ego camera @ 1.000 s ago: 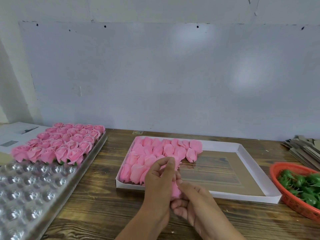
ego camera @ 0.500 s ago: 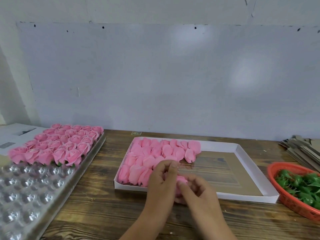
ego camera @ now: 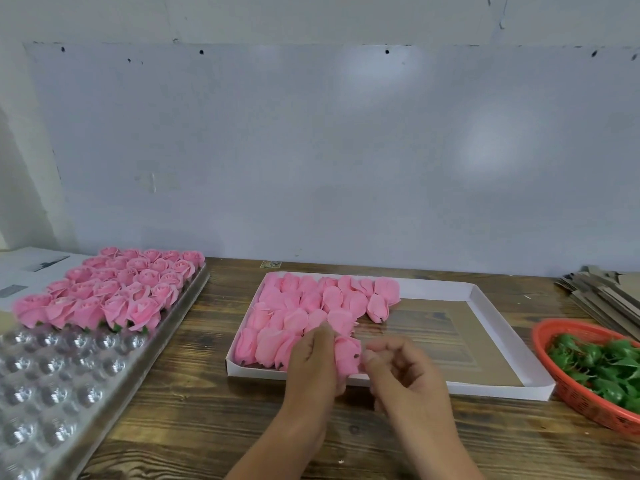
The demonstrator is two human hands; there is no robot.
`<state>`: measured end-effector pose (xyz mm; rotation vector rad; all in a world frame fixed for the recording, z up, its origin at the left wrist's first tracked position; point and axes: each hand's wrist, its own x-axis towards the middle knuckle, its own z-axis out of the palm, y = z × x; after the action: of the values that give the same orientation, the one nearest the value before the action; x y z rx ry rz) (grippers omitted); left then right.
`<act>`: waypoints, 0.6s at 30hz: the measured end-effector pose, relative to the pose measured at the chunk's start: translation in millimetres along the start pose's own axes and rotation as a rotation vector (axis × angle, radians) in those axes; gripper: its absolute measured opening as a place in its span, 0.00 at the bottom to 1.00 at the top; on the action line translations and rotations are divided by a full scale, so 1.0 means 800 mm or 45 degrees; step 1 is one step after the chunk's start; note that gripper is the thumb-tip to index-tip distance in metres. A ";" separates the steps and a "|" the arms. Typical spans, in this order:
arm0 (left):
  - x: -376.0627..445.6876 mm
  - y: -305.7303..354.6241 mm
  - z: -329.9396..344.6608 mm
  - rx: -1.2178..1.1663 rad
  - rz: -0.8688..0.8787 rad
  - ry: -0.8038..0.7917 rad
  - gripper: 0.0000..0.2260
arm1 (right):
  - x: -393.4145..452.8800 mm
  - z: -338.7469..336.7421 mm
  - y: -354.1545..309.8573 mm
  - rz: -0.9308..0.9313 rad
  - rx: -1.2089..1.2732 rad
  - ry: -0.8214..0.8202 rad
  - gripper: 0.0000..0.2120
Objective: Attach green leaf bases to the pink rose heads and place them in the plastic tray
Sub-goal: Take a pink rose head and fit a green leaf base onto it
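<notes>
Pale grey wall panels rise behind a dark wooden table, where a person works with both bare hands. At the table's middle lies a shallow white cardboard box whose left part is packed with loose pink rose heads lying on their sides; its right part shows bare brown bottom.

The left hand holds one pink rose head over the box's near edge, fingers curled round its left side, the flower's dark base spot turned toward the right hand. The right hand is just beside that rose, its fingers loosely curled and its thumb tip close to the rose's base; whether it touches the flower or pinches anything cannot be told, as the hand is blurred.

On the left lies the clear plastic tray with rows of round cups. Its far rows are filled with finished roses standing upright, green showing beneath the nearest ones; the near cups hold nothing.

At the right edge an orange mesh basket holds the green leaf bases. Behind it is a stack of flat grey cardboard sheets. White paper lies at the far left beyond the tray.
</notes>
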<state>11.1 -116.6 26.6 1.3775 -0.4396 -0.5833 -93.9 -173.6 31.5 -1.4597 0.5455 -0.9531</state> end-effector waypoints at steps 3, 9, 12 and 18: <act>-0.001 0.000 0.004 0.085 -0.017 0.034 0.19 | -0.002 -0.002 -0.001 -0.188 -0.199 -0.004 0.14; -0.006 0.001 0.003 0.201 0.183 0.101 0.21 | 0.000 -0.006 0.001 -0.280 -0.418 -0.070 0.17; -0.006 -0.001 0.003 0.242 0.259 0.116 0.24 | 0.001 -0.007 0.003 -0.298 -0.479 -0.093 0.17; -0.012 0.001 0.006 0.304 0.384 0.114 0.21 | 0.002 -0.011 0.010 -0.433 -0.658 -0.084 0.11</act>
<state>0.9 -114.6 28.4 1.5206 -0.6463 -0.2254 -98.5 -181.6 23.4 -2.0899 0.5268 -1.0695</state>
